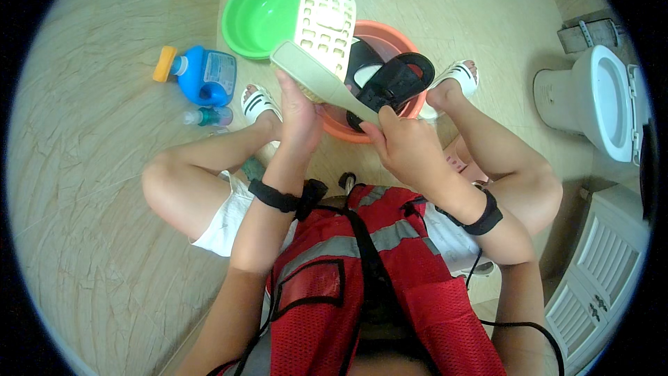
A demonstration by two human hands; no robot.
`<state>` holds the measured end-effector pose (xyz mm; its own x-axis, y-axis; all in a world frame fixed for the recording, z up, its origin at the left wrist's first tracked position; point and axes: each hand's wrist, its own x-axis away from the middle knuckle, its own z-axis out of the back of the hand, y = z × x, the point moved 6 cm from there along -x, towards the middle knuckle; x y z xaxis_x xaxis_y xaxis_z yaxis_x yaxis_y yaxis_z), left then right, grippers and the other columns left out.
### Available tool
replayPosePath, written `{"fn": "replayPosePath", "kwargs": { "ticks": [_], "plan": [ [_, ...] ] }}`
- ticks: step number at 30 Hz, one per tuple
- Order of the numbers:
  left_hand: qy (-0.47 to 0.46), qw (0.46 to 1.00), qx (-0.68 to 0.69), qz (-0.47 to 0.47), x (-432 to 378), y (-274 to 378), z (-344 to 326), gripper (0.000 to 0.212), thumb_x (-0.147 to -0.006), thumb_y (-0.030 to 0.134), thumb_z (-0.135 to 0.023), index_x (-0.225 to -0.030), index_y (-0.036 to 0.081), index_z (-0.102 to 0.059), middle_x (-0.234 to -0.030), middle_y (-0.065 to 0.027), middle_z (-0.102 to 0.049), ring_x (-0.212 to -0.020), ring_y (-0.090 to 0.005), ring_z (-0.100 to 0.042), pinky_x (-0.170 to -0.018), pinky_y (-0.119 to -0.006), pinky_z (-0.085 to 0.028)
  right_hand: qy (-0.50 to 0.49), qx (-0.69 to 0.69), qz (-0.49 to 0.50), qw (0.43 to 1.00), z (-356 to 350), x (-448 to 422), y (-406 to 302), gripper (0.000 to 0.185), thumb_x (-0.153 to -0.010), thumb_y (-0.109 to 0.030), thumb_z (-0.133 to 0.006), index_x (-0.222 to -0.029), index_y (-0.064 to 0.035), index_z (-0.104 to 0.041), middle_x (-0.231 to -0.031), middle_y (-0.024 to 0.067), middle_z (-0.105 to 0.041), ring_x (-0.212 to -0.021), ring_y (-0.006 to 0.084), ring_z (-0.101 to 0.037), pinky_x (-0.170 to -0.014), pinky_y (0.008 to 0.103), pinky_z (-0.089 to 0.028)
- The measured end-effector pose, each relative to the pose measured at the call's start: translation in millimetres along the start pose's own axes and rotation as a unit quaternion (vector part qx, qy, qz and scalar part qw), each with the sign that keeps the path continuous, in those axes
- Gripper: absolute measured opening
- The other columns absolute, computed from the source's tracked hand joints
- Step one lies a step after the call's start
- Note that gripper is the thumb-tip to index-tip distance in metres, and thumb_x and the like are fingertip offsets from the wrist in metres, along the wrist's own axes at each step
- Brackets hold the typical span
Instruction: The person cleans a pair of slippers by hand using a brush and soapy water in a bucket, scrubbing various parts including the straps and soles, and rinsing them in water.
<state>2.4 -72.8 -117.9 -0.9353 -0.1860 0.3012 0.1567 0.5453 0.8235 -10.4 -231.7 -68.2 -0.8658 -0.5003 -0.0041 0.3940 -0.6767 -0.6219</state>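
My right hand (412, 141) grips the handle of a pale green scrubbing brush (313, 70), its bristles turned down and left. Behind the brush, my left hand (302, 115) holds a cream slipper (327, 15) with rows of openings across its sole. The brush head covers the slipper's near end and part of my left fingers. Below both hands sits an orange plastic basin (389, 31). Black slippers (394, 83) lie in it, one leaning on the rim.
A green basin (261, 15) stands behind on the left. Near my left foot are a blue jug (209, 75) with an orange cap and a small bottle (209, 116). A toilet (600, 99) and a louvred white cabinet (600, 271) stand at right.
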Motion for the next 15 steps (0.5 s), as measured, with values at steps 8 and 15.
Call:
{"fn": "replayPosePath", "kwargs": {
  "ticks": [8, 15],
  "plan": [
    [-0.017, 0.996, -0.086, 0.010, 3, -8, -11, 0.046, -0.096, 0.036, -0.035, -0.129, 0.005, -0.033, -0.122, -0.0129, -0.049, -0.102, -0.0243, -0.057, -0.079, -0.040, -0.055, 0.102, 0.131, -0.023, 0.986, 20, -42, 39, 0.039, -0.088, -0.036, -0.051, -0.070, -0.0012, -0.054, -0.052, 0.0187, -0.057, -0.050, 0.0334, -0.061, -0.043, 0.0421, -0.049],
    [-0.015, 0.992, -0.122, -0.012, 18, 6, 1, 0.042, -0.087, 0.007, -0.052, -0.126, 0.001, -0.039, -0.112, -0.0132, -0.056, -0.096, -0.0179, -0.058, -0.076, -0.032, -0.052, 0.031, 0.106, -0.020, 0.994, 16, -18, 18, 0.041, -0.089, -0.037, -0.049, -0.069, -0.0006, -0.052, -0.051, 0.0186, -0.056, -0.049, 0.0350, -0.060, -0.043, 0.0436, -0.049]
  ]
}}
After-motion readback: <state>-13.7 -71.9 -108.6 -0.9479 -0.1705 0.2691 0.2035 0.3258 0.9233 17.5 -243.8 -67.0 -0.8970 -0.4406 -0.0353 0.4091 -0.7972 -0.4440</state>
